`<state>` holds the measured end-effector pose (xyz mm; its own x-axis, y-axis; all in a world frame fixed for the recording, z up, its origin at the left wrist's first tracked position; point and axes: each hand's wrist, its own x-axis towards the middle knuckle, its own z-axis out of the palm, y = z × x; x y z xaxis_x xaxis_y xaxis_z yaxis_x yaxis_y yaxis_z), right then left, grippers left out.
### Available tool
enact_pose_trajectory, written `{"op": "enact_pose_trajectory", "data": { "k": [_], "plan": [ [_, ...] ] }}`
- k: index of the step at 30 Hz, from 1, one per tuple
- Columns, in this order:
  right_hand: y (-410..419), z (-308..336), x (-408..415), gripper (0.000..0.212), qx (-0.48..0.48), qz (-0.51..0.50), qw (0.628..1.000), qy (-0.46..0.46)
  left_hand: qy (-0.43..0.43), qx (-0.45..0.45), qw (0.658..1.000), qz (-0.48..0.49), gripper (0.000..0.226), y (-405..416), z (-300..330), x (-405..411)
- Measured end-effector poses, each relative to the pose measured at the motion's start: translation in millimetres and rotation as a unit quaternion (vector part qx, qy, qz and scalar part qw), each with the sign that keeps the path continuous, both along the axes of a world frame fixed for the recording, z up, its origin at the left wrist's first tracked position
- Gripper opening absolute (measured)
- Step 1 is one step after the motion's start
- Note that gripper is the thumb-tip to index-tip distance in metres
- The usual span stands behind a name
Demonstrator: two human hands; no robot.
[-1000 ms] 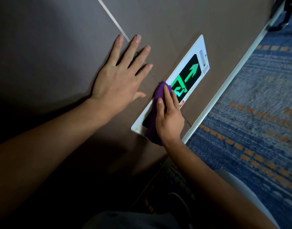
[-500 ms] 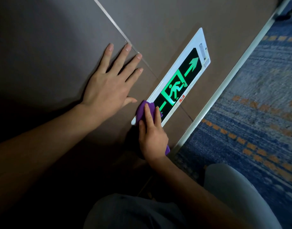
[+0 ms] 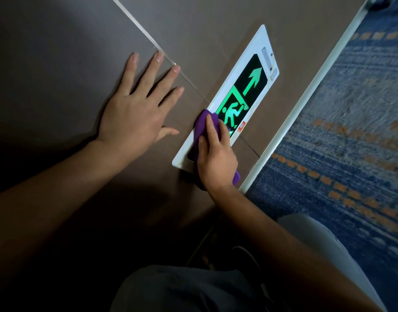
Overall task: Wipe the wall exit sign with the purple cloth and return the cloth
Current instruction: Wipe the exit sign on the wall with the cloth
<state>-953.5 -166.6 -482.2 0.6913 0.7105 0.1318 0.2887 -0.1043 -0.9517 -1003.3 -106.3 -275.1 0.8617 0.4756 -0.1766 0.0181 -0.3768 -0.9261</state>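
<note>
The exit sign (image 3: 249, 84) is a white-framed panel low on the brown wall, with a glowing green arrow and running figure on black. My right hand (image 3: 216, 158) presses the purple cloth (image 3: 203, 127) flat against the sign's near half, covering the lower part of the running figure. A corner of the cloth sticks out below my wrist. My left hand (image 3: 137, 109) lies flat on the wall to the left of the sign, fingers spread, holding nothing.
A white skirting strip (image 3: 306, 93) runs along the wall's base, right of the sign. Beyond it lies blue carpet (image 3: 351, 131) with orange dashes. A thin seam (image 3: 148, 41) crosses the wall panels under my left fingertips. My knees fill the bottom of the view.
My right hand has slid the cloth back up the sign from its near end, again covering part of the running figure. My left hand stays flat on the wall.
</note>
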Motion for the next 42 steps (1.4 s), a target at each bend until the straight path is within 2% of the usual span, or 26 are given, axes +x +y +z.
{"op": "enact_pose_trajectory", "data": {
  "k": [6, 13, 18, 22, 28, 33, 37, 42],
  "plan": [
    [-17.5, -9.5, -29.7, 0.048, 0.010, 0.025, 1.000, 0.000, -0.036, -0.007, 0.999, 0.016, 0.091, -8.3, -13.9, 0.6],
    [-14.0, -21.3, -19.0, 0.049, 0.042, 0.013, 0.999, -0.015, -0.045, -0.008, 0.999, 0.002, 0.095, -4.3, -17.7, -7.8],
    [-2.0, -16.2, 1.8, 0.046, 0.050, -0.005, 0.999, -0.019, -0.098, 0.014, 0.995, -0.013, 0.081, -1.7, -1.1, -28.3],
    [-1.5, -10.9, 1.7, 0.045, 0.059, -0.016, 0.998, -0.012, -0.077, 0.052, 0.995, -0.026, 0.075, 1.1, -1.7, -33.8],
    [-8.6, -10.8, -18.0, 0.044, 0.060, -0.015, 0.998, 0.015, -0.075, 0.051, 0.995, -0.039, 0.081, 6.0, -1.6, -35.9],
    [-25.2, -10.8, -38.6, 0.045, 0.062, 0.026, 0.998, 0.006, -0.077, 0.040, 0.995, -0.044, 0.079, 5.6, -1.4, -36.5],
    [-20.7, -11.2, -19.9, 0.045, 0.064, 0.026, 0.998, 0.002, -0.072, 0.047, 0.995, -0.043, 0.079, 5.8, -1.6, -36.5],
    [2.8, -5.4, 23.4, 0.042, 0.059, -0.016, 0.997, 0.050, -0.089, 0.041, 0.994, -0.041, 0.078, 7.5, -4.5, -36.2]
  ]
}}
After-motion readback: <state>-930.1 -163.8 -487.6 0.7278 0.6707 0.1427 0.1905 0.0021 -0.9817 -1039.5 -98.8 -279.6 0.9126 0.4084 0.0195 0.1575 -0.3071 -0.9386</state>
